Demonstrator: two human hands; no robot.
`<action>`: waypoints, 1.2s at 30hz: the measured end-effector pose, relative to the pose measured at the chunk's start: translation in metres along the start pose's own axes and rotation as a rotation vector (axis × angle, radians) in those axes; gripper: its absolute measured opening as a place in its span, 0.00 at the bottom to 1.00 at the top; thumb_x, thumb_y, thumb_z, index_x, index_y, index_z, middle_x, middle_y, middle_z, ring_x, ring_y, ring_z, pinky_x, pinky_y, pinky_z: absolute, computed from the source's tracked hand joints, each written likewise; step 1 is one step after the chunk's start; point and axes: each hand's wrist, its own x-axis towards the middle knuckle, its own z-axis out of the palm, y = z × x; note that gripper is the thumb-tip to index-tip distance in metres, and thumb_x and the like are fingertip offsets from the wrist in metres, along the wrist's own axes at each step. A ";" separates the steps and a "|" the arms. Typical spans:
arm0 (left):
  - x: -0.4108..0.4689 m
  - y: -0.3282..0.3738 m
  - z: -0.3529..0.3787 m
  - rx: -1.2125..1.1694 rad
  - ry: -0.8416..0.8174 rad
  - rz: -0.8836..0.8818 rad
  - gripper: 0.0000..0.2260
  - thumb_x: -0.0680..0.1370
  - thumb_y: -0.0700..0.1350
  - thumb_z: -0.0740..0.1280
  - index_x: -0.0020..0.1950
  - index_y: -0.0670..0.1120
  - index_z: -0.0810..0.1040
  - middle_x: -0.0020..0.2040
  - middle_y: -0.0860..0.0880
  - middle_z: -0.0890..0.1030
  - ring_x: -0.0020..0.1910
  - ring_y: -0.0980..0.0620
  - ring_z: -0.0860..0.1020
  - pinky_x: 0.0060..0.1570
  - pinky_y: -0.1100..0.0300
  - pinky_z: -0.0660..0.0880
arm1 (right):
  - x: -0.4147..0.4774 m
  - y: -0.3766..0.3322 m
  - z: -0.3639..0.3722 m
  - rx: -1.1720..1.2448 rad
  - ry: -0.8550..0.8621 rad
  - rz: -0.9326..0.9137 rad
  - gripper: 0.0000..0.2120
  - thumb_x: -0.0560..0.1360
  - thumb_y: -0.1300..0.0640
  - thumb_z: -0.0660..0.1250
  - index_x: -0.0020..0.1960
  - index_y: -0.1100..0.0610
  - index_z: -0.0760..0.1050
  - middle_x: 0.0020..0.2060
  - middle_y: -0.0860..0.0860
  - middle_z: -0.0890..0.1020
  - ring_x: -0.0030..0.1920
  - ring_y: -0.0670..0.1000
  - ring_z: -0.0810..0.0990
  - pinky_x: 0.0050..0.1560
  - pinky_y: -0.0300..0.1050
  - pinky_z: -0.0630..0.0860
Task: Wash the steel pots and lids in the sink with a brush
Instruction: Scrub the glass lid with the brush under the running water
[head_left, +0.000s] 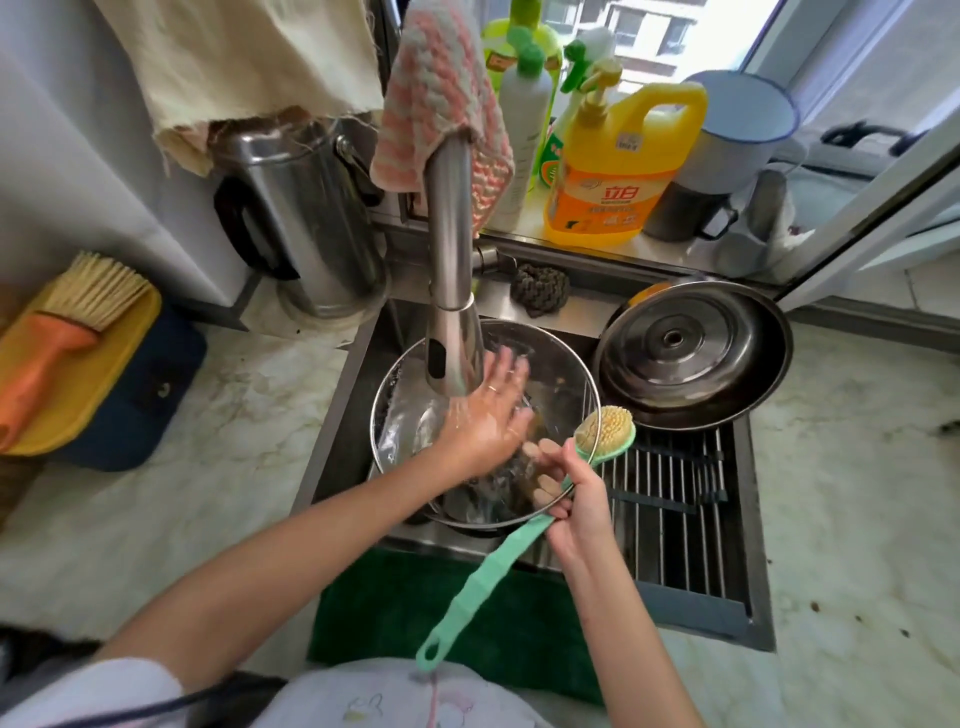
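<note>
Left hand (483, 410) in pot (558, 364) — brush (506, 558) beside

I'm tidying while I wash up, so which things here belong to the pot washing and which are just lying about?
In use: steel pot, green brush, right hand, left hand, faucet, lid.
Lying about: yellow detergent bottle, orange-handled brush, pink cloth, enamel mug, steel jug.

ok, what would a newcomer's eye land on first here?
The left hand, fingers spread, sits under the running faucet inside the steel pot at the middle of the sink. Just right of it, the right hand grips a green brush, whose bristle head is raised by the pot's rim. Behind them, the bright yellow detergent bottle stands on the sill.
</note>
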 end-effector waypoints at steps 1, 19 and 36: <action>-0.005 0.007 0.006 0.013 -0.131 0.188 0.25 0.83 0.54 0.46 0.77 0.53 0.40 0.78 0.51 0.41 0.77 0.51 0.41 0.73 0.41 0.50 | 0.000 -0.002 -0.002 0.004 -0.004 0.009 0.12 0.80 0.55 0.59 0.44 0.61 0.74 0.29 0.51 0.79 0.18 0.40 0.64 0.15 0.31 0.56; -0.093 -0.057 -0.023 0.258 0.043 0.696 0.46 0.64 0.25 0.66 0.78 0.46 0.51 0.69 0.38 0.71 0.66 0.41 0.72 0.54 0.47 0.78 | -0.043 -0.059 -0.002 -0.450 -0.037 -0.142 0.09 0.77 0.60 0.61 0.48 0.66 0.74 0.40 0.58 0.83 0.18 0.41 0.59 0.16 0.32 0.56; -0.060 0.030 -0.078 -1.685 -0.518 -0.306 0.17 0.80 0.38 0.58 0.70 0.43 0.68 0.58 0.35 0.80 0.56 0.39 0.79 0.42 0.48 0.82 | -0.038 -0.139 0.007 -0.803 -0.170 -0.396 0.15 0.78 0.50 0.63 0.55 0.61 0.75 0.38 0.55 0.74 0.23 0.43 0.61 0.21 0.34 0.56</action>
